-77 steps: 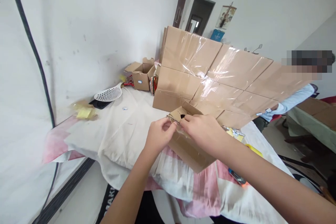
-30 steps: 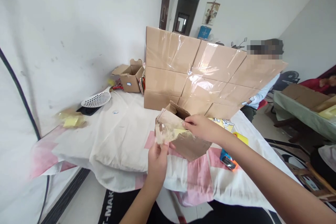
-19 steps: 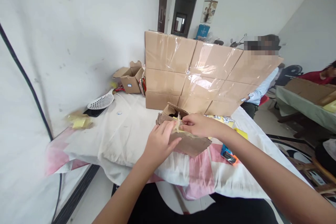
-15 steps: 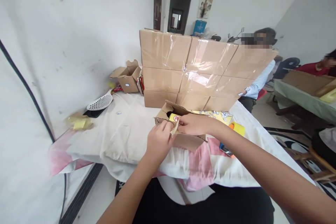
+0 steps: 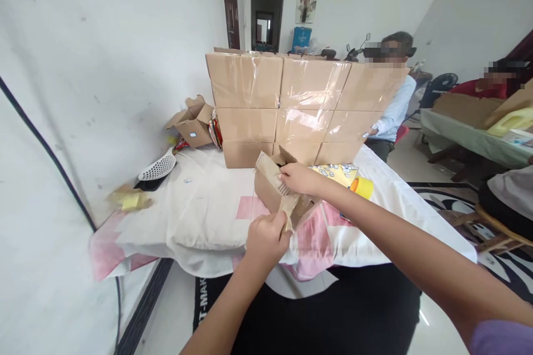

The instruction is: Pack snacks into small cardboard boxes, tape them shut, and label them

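A small cardboard box (image 5: 266, 191) sits tilted on the cloth-covered table (image 5: 208, 216) in front of me, its flaps partly raised. My left hand (image 5: 268, 236) is closed on a crumpled strip of packing tape (image 5: 287, 208) at the near side of the box. The tape clings to torn cardboard there. My right hand (image 5: 298, 178) is closed on the top flap, its fingers partly hidden behind the cardboard. Beyond my right forearm lies a yellow tape roll (image 5: 363, 187); the forearm hides part of it.
Taped cardboard boxes (image 5: 250, 83) form a wall behind the small box. To the left are an open carton (image 5: 195, 127), a white perforated scoop (image 5: 158, 167) and a yellow packet in clear wrap (image 5: 130, 198). A patterned yellow packet (image 5: 337, 175) lies right. People sit beyond.
The view has turned right. My left hand has pulled the tape down toward me, and the flap has come up. The yellow item glimpsed inside the box is now hidden.
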The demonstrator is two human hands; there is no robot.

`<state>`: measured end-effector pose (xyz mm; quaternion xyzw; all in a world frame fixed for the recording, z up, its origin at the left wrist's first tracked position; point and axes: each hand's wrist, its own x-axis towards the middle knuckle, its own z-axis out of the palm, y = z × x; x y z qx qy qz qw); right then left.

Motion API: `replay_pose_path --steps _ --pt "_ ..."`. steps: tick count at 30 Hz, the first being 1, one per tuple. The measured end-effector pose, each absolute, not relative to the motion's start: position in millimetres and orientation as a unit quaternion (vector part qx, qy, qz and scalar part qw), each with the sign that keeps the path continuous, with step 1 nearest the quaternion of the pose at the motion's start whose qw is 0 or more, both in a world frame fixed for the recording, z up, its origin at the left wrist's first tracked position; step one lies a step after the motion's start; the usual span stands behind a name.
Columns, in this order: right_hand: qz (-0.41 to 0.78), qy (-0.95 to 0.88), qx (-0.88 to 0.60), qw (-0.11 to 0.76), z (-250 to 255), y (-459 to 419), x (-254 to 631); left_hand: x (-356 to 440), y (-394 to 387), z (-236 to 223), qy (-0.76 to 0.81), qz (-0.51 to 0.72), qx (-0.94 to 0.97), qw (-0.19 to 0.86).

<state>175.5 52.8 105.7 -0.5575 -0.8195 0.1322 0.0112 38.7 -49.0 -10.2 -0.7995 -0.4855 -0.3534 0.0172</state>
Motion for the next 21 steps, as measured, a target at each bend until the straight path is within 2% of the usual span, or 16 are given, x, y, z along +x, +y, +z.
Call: replay_pose_path --steps 14,18,21 --pt "0.099 -0.823 -0.559 0.038 102 48 173 50 -85 -4 -0.537 -0.379 -0.754 0.007" --pt "0.085 -0.817 -0.568 0.056 100 59 181 48 -117 -8 -0.475 -0.438 -0.763 -0.03" --pt "0.078 -0.808 -0.58 0.071 103 69 192 36 -138 -23 -0.386 -0.506 -0.764 -0.107"
